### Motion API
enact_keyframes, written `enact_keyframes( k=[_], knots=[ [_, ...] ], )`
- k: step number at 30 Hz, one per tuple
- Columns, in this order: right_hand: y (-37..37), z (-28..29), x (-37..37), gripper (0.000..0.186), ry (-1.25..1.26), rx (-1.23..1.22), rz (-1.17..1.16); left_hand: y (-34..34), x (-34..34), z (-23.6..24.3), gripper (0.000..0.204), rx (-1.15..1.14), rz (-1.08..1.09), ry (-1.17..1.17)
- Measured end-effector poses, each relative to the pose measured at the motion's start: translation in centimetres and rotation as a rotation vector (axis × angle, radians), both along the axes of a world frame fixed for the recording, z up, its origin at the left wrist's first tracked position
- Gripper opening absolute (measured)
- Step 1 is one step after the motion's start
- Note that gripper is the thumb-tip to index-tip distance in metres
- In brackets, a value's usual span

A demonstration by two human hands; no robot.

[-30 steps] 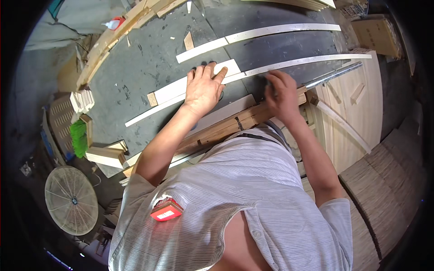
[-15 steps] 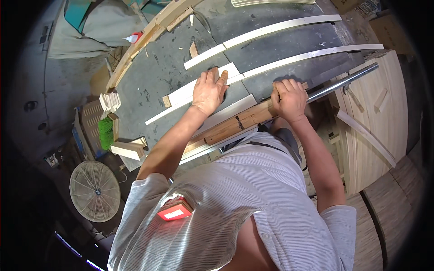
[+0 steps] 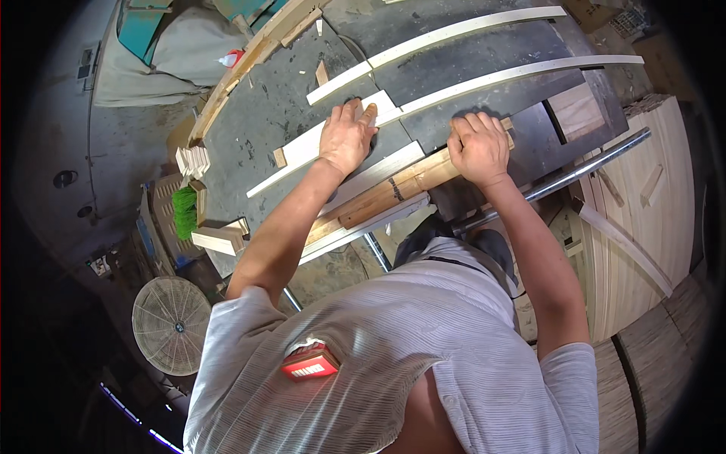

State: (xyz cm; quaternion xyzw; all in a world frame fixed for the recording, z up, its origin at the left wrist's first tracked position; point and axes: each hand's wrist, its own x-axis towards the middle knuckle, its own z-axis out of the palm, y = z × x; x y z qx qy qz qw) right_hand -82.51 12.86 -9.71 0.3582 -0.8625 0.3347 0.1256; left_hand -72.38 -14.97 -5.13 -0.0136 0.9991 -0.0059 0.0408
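Observation:
My left hand point(image 3: 346, 140) lies over a flat pale wooden board point(image 3: 302, 148), fingers stretched out and pressing on it. A long thin pale strip point(image 3: 283, 174) runs along the board's near side. My right hand point(image 3: 481, 148) is closed over the right end of a brown wooden rail point(image 3: 370, 200), knuckles up; its fingertips are hidden. That rail lies along the near side of the dark grey tabletop point(image 3: 242, 166). Between rail and left hand is another pale board point(image 3: 382, 170). A small wood block point(image 3: 280, 157) touches the left end of the flat board.
Two long curved pale strips point(image 3: 522, 72) point(image 3: 469, 29) cross the far tabletop. A metal tube point(image 3: 590, 168) runs along the near right. Stacked pale boards point(image 3: 643, 227) stand at right. A round fan point(image 3: 172, 325) is at lower left, with a green brush point(image 3: 184, 213) above it.
The rail and both hands have shifted away from the metal tube, opening a gap there. A pale wooden panel beside a dark slot now shows at the tabletop's right.

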Motion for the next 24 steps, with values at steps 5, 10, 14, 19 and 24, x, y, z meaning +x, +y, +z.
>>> enact_keyframes(
  k=[5,10,14,19,24],
  knots=[
    [0.1,-0.5,0.3,0.009,0.011,0.009,-0.001,0.1,0.1,-0.3,0.048,0.009,0.006,0.012],
    [0.2,-0.6,0.4,0.014,-0.015,0.012,0.02,0.0,0.1,-0.4,0.049,0.007,0.008,0.012],
    [0.1,-0.9,0.4,0.011,0.034,-0.004,0.003,0.1,0.1,-0.4,0.048,0.007,0.003,0.02],
    [-0.1,-1.2,0.5,0.009,0.055,-0.025,-0.001,-0.2,0.5,-0.5,0.048,-0.012,0.008,0.003],
    [-0.1,-1.4,0.5,0.007,0.052,-0.004,-0.009,-0.3,0.4,-1.0,0.046,-0.029,0.018,0.011]
  ],
)
